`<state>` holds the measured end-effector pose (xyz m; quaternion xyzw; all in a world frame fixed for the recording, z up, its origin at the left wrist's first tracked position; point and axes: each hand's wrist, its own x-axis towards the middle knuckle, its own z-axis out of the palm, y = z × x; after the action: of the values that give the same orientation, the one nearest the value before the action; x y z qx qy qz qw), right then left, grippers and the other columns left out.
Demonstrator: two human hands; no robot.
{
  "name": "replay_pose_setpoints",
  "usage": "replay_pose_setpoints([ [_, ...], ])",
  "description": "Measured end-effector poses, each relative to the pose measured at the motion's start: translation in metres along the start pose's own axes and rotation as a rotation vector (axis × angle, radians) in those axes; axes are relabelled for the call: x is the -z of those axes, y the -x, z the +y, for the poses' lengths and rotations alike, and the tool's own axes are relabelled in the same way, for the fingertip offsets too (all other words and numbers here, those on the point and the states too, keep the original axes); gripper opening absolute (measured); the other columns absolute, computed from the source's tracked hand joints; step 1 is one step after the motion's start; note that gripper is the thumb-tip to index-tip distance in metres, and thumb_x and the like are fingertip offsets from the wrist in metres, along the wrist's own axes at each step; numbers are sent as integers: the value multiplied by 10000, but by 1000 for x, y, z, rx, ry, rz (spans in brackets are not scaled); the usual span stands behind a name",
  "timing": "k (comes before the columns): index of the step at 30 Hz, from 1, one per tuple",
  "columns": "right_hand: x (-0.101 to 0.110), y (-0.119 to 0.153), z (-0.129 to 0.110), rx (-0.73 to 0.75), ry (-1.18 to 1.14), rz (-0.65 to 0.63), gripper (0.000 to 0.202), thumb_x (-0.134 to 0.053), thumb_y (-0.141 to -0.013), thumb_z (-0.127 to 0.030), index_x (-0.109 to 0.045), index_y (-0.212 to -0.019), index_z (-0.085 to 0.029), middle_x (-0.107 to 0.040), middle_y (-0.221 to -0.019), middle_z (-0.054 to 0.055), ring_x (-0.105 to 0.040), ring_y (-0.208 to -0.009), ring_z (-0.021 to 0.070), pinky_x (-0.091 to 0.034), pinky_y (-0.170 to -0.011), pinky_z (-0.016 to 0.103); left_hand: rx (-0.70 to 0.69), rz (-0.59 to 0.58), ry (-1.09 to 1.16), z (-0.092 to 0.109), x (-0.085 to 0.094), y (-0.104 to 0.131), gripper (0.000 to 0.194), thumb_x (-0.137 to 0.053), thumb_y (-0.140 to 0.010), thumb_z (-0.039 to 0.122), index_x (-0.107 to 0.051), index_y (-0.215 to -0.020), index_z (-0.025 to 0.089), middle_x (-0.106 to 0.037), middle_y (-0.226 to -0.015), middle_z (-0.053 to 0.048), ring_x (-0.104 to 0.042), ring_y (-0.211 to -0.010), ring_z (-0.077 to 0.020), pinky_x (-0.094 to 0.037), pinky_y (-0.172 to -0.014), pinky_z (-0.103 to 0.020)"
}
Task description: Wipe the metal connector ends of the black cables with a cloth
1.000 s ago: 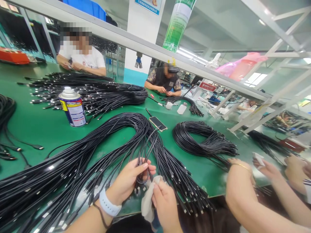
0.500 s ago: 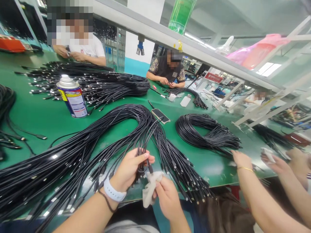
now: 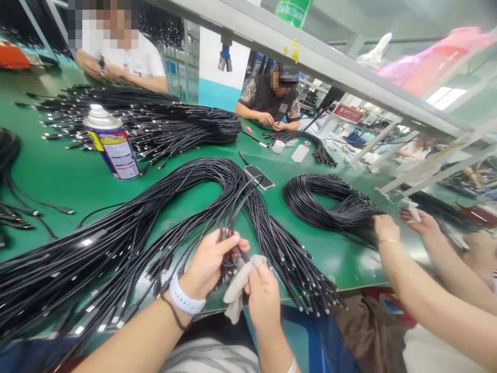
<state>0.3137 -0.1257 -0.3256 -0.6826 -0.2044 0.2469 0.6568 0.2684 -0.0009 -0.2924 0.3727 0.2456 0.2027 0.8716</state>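
My left hand [image 3: 212, 261] grips a small bunch of black cables [image 3: 230, 243] just behind their plug ends, at the near edge of the green table [image 3: 66, 181]. My right hand [image 3: 264, 298] pinches a pale cloth [image 3: 237, 287] and presses it against a plug end sticking out of that bunch. These cables run up into a large arched bundle of black cables [image 3: 128, 228] that spreads across the table in front of me.
A spray can [image 3: 111, 145] stands at the left, a phone [image 3: 259, 177] lies at the middle, and a coiled cable bundle [image 3: 330, 204] lies to the right. A co-worker's hands [image 3: 386, 230] work at my right; two more people sit across the table.
My hands and the held cables sit a little higher in view as the camera tilted down. The cloth has closed in on the plug end. The co-worker's hands moved toward the coil.
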Motion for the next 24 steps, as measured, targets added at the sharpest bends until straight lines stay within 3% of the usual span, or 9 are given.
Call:
replay_pose_setpoints([
  [2,-6,-5,1,-58,-162,78,323,-487,-906,-454,-499,-725,-187,-392,-567,-56,-326,-476,97,-272,-437,213,7,-21,-7,0,-1,1,191,-721,-754,247,-587,-836,139,-716,-766,-72,-667,-720,-162,-515,-668,-245],
  [5,-8,-11,-2,-69,-237,120,306,-488,-904,-446,-545,-779,-173,-487,-637,-16,-402,-521,111,-321,-460,218,25,-32,-13,-1,-1,1,203,-729,-743,257,-583,-821,139,-713,-774,-76,-650,-684,-152,-511,-644,-246],
  [13,13,-5,-12,47,103,-104,355,-467,-927,-454,-543,-720,-175,-479,-586,-30,-444,-543,116,-371,-526,221,21,4,8,2,1,0,209,-724,-752,261,-574,-847,149,-709,-775,-67,-666,-753,-168,-503,-634,-227],
  [19,9,-14,-5,-29,-120,-57,332,-472,-915,-444,-628,-910,-151,-557,-680,9,-460,-559,123,-374,-502,225,38,-37,-55,0,-1,1,192,-705,-768,255,-566,-834,141,-713,-771,-81,-647,-674,-143,-486,-592,-211],
  [24,12,-18,-5,-2,-28,-96,403,-462,-912,-493,-605,-777,-141,-481,-535,-27,-393,-453,101,-310,-436,216,41,-10,-46,2,-1,1,229,-735,-733,261,-568,-835,142,-711,-764,-79,-661,-676,-166,-501,-594,-232],
])
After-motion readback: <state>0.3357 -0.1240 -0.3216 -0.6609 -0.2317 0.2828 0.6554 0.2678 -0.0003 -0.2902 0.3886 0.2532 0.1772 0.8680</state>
